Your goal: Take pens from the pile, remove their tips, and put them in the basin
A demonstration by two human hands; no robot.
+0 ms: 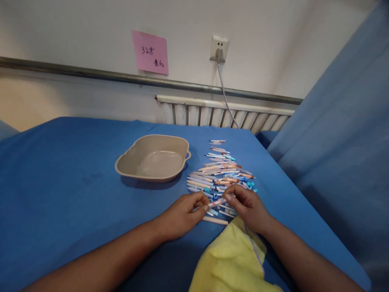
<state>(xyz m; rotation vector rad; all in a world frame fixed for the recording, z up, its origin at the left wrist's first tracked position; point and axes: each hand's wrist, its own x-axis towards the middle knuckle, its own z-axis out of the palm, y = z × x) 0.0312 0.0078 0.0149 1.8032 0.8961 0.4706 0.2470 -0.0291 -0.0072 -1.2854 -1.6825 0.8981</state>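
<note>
Between my two hands is a slim pen [217, 202] with a pale barrel and reddish marks, held slightly tilted over the blue cloth. My left hand [185, 213] pinches its left end between thumb and fingers. At the other end, my right hand [247, 206] grips it, with the fingertips partly hiding that tip. Beneath and beyond the hands lies a long spread of pens and pen parts [217, 166] in white, beige, brown and blue. One beige pen barrel [215, 220] rests just below the held pen. A yellow cloth [229, 259] lies bunched under my right wrist.
A beige plastic basin [152, 176] stands left of the pens on the blue-covered surface [75, 182]. Behind are a metal rail [100, 77], a pink note [150, 52] and a socket [219, 48] with a plugged cord. A blue curtain [343, 134] hangs at the right.
</note>
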